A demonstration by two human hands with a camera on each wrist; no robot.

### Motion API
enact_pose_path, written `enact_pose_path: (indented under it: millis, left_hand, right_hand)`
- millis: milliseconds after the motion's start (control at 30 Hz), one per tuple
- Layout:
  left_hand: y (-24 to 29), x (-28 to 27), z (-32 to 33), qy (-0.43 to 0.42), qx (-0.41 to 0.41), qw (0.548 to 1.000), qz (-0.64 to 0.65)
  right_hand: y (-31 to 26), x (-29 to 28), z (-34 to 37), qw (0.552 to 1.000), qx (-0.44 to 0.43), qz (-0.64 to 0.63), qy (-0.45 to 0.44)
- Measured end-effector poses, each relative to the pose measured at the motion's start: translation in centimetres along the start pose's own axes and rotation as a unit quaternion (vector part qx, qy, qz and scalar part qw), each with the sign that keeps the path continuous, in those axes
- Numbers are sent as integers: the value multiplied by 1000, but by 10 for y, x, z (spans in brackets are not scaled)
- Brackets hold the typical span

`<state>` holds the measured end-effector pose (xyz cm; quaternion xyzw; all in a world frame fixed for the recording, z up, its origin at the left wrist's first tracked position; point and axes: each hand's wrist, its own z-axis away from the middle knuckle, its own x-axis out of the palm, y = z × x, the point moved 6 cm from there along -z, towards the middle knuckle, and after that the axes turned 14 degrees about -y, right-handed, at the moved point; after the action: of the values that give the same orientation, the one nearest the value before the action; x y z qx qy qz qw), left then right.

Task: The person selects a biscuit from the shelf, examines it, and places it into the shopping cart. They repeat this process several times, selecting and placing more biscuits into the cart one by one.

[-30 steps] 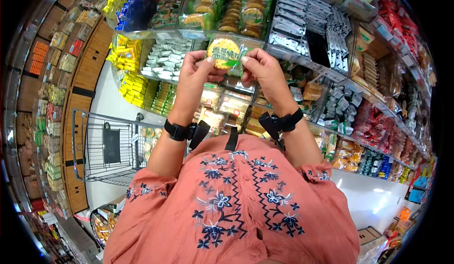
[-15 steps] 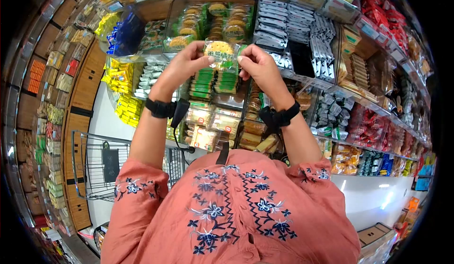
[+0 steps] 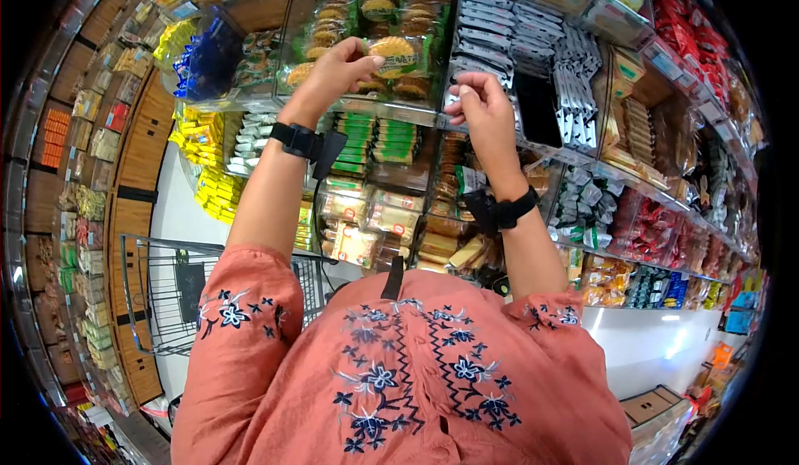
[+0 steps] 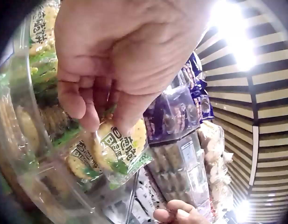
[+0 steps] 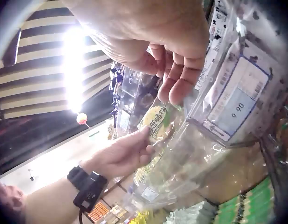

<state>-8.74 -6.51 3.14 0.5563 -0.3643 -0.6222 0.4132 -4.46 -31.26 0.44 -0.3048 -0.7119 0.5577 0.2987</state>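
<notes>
One left hand (image 3: pixel 336 74) pinching a wrapped cracker (image 3: pixel 398 54), right hand (image 3: pixel 488 114) apart, loosely curled

Coral embroidered blouse (image 3: pixel 408 365) with navy-white flowers; black wrist straps (image 3: pixel 297 139).

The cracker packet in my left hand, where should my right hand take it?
Probably pinch the free film edge of the cracker packet, bringing the right hand in from the right. The left hand pinches the opposite side, and the round cracker takes up the flat packet's middle.
</notes>
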Motion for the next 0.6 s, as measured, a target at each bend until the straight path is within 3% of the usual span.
enact_pose_path:
  millis: [333,433,600]
  left_hand:
    - [-29,14,-35,-24,-36,994,-98]
    - [-33,15,-40,27,-24,995,-92]
    - [-24,17,-49,5,-53,986,-158]
  right_hand:
    - [9,5,6,999,15,31,1]
    - [12,4,5,1000,15,25,3]
    - [19,2,3,1000,20,19,7]
